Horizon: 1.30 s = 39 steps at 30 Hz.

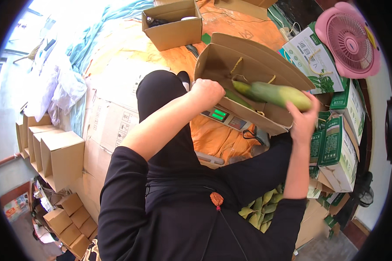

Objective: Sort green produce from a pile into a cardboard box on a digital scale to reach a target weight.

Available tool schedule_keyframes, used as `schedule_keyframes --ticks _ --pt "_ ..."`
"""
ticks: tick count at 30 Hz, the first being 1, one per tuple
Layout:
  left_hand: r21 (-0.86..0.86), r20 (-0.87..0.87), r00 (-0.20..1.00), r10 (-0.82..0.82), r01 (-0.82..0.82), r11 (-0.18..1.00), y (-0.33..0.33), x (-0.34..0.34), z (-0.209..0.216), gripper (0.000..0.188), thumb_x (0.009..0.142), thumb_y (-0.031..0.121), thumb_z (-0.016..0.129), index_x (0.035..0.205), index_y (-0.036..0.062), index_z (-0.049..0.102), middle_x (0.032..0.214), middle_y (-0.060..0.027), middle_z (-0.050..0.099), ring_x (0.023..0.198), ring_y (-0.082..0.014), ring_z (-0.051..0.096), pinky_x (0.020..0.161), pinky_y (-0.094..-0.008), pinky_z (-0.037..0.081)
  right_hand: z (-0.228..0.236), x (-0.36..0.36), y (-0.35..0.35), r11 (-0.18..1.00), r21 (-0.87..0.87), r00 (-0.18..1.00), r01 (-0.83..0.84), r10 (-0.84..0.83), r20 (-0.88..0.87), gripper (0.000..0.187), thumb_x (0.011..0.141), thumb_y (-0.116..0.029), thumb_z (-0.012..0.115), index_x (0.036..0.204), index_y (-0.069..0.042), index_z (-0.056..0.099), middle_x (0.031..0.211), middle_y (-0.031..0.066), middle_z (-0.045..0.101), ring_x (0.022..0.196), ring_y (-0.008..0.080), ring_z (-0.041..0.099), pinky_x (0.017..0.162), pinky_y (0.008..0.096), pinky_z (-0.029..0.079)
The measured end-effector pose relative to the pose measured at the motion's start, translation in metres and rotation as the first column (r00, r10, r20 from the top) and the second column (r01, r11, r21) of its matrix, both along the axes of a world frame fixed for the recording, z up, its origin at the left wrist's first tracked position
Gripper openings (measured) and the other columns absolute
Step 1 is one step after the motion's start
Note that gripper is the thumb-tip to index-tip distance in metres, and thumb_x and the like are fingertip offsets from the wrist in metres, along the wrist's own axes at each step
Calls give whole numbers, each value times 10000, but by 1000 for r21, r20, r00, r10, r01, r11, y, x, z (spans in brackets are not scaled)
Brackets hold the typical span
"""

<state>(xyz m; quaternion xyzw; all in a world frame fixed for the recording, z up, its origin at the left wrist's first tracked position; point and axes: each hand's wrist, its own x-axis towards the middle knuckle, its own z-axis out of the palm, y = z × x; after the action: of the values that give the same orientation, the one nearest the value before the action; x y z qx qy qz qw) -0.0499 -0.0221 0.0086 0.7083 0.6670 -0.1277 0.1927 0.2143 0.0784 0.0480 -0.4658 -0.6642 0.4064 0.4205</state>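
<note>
Right hand (302, 118): clamped on the 3 o'clock end of the long green vegetable (270, 92), located at 2 o'clock, across the opening of the cardboard box (259, 63). Left hand (207, 93): at the box's 9 o'clock edge; grip cannot be determined. Hands: apart.

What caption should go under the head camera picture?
Right hand holding a long green vegetable over an open cardboard box, left hand at the box's edge.

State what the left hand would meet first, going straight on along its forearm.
Likely the far inner wall of the open brown cardboard box, by its yellow rope handle, though depth is unclear.
</note>
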Motion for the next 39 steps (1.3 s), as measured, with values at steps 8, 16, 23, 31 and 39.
schedule_keyframes --ticks 8,16,23,31,39 --pt "-16 -14 1000 12 -12 1000 0 -6 -9 232 794 106 586 1007 150 670 917 -99 673 896 -290 670 745 -407 546 -77 -52 35 906 -386 956 -172 248 156 368 799 -110 701 1120 6 563 1085 121 609 922 180 612 772 321 515" --pt "134 -36 999 -4 9 991 -6 -15 -31 134 781 105 608 877 108 702 862 -61 691 860 -268 692 664 -394 544 -4 100 -5 961 -267 994 75 -50 97 291 903 -159 608 1158 -27 563 1080 71 640 970 149 615 769 242 467" --pt "92 40 999 -36 33 995 -2 -19 -25 369 725 -15 567 1065 104 645 946 -162 657 956 -341 618 778 -435 505 -97 254 -80 735 -400 830 548 -421 365 321 867 -224 628 1155 -87 592 1029 43 646 909 149 626 728 291 477" --pt "171 131 991 -36 13 985 0 3 -12 296 766 -22 523 999 79 675 888 -190 652 882 -364 620 775 -440 491 -232 357 -212 492 -431 652 756 -510 561 217 810 -112 665 1017 -52 634 840 50 661 723 125 613 570 256 452" --pt "151 161 986 -33 9 989 2 -4 -12 278 782 16 554 1037 79 645 903 -176 637 888 -362 610 778 -445 487 -266 382 -232 623 -198 418 757 -229 879 396 716 -122 679 1085 0 602 1021 171 660 967 334 625 853 393 481"
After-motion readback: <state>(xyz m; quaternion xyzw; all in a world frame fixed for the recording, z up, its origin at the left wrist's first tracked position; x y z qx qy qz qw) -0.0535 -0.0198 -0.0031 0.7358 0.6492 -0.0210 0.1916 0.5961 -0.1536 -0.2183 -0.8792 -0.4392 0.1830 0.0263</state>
